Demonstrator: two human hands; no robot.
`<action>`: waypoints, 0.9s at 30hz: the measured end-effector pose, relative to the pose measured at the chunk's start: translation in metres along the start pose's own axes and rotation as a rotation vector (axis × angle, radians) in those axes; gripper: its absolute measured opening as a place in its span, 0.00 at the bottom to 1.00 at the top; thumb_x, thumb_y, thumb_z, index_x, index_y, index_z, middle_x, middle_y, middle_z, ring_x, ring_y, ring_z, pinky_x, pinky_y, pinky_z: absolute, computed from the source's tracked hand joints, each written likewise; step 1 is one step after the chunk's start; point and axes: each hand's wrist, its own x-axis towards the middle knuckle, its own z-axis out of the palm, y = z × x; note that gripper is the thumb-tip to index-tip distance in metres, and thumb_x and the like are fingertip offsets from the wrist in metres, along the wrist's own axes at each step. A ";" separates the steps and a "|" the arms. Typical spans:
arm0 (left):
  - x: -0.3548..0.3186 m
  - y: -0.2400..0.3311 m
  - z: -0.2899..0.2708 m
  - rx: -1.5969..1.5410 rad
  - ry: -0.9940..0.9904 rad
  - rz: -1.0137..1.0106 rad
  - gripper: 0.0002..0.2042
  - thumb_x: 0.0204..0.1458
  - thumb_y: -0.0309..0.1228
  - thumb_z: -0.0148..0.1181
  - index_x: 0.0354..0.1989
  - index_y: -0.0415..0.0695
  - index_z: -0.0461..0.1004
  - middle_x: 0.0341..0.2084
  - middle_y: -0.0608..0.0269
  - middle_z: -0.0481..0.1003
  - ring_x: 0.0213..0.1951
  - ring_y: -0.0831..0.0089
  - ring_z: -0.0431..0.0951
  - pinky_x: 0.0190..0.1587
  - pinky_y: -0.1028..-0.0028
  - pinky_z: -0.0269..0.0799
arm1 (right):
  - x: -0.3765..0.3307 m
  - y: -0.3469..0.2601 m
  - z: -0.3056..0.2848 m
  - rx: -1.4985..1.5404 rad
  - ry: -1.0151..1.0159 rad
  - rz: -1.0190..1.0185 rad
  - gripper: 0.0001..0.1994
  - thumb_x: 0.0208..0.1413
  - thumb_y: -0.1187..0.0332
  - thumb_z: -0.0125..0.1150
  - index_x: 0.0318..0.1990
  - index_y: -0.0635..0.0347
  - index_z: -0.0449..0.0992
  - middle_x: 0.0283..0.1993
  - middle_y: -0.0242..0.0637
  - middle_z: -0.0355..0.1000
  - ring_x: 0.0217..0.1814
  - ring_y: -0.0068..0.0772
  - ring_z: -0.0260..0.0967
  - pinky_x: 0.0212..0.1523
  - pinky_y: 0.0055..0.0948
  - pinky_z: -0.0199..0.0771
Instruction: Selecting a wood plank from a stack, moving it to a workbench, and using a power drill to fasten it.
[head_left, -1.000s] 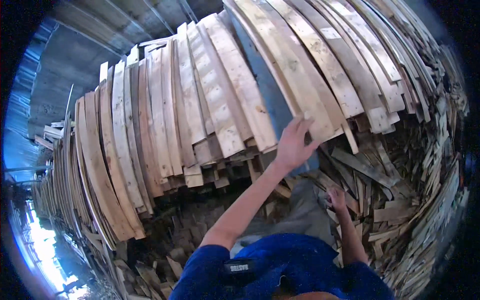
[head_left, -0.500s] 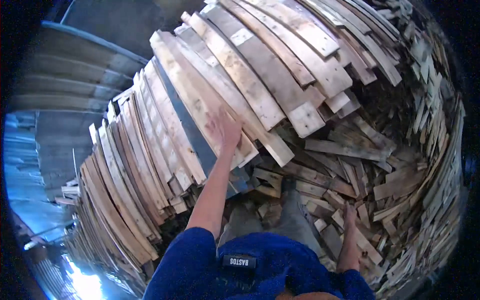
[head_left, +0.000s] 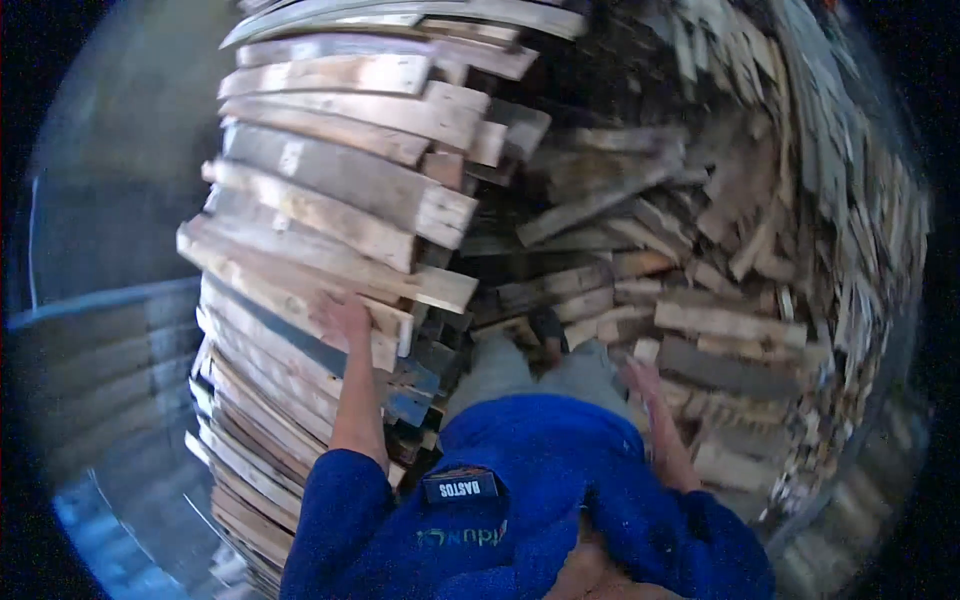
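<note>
My left hand point(head_left: 345, 320) lies flat on top of a pale wooden board point(head_left: 290, 283) at the edge of a long stack of planks, its fingers outstretched and holding nothing. Beside that board runs a dark grey-blue plank point(head_left: 290, 332). My right hand point(head_left: 642, 383) hangs low beside my right leg, over loose wood. It is somewhat blurred; the fingers look stretched out, with nothing visible in them.
The plank stack point(head_left: 335, 190) fills the left side, its board ends uneven. Loose broken boards point(head_left: 720, 320) cover the ground ahead and to the right. A tall wall of stacked wood point(head_left: 850, 230) curves along the right. Corrugated sheeting point(head_left: 110, 360) stands at far left.
The view has swung round to the right, so the stack now lies more to my left. My left hand stays on the boards. My right hand has come closer to my leg.
</note>
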 end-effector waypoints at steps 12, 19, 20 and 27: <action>0.002 0.002 -0.029 0.121 -0.024 -0.051 0.36 0.57 0.60 0.48 0.71 0.55 0.59 0.71 0.56 0.55 0.70 0.48 0.54 0.60 0.37 0.61 | -0.113 0.089 -0.008 0.197 0.153 0.229 0.23 0.58 0.47 0.61 0.50 0.56 0.78 0.36 0.33 0.77 0.29 0.27 0.72 0.28 0.30 0.71; -0.013 0.025 -0.022 0.061 -0.097 -0.011 0.34 0.59 0.57 0.47 0.71 0.55 0.58 0.71 0.56 0.55 0.69 0.47 0.55 0.58 0.32 0.59 | -0.138 0.209 -0.007 0.572 0.134 0.365 0.17 0.59 0.53 0.62 0.39 0.60 0.75 0.27 0.35 0.73 0.23 0.26 0.70 0.20 0.29 0.66; -0.014 0.024 -0.021 0.051 -0.108 -0.002 0.34 0.59 0.57 0.47 0.71 0.55 0.58 0.71 0.56 0.55 0.69 0.47 0.55 0.58 0.32 0.59 | -0.136 0.204 -0.009 0.625 0.142 0.295 0.16 0.60 0.53 0.61 0.34 0.57 0.74 0.25 0.31 0.71 0.21 0.21 0.66 0.18 0.24 0.62; 0.009 0.009 -0.001 -0.010 -0.017 0.186 0.33 0.59 0.54 0.51 0.71 0.53 0.60 0.69 0.47 0.57 0.67 0.46 0.58 0.64 0.40 0.56 | -0.064 0.036 -0.008 -0.019 0.275 -0.006 0.16 0.61 0.54 0.62 0.40 0.59 0.77 0.31 0.34 0.75 0.22 0.21 0.65 0.20 0.24 0.64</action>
